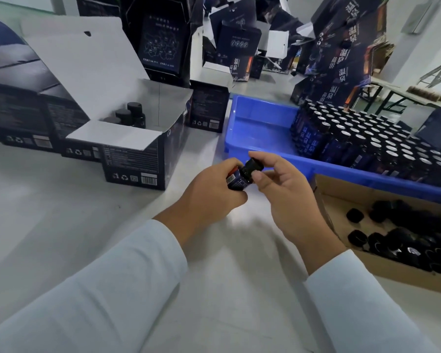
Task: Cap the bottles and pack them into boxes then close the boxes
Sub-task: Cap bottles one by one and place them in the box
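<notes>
My left hand (211,189) grips a small dark blue bottle (236,180) above the white table, its neck pointing right. My right hand (283,189) pinches a black cap (252,166) that sits on the bottle's neck. An open black box (135,154) with white flaps stands to the left, with three capped bottles (129,114) inside. A blue tray (260,131) at the right holds several uncapped bottles (367,143). A cardboard box (326,200) at the lower right holds several loose black caps (405,233).
Closed black boxes (21,118) line the left edge. More open and stacked dark boxes (239,44) crowd the back of the table. A tall pile of printed cartons (346,54) rises behind the blue tray. The white table (61,212) stretches toward me.
</notes>
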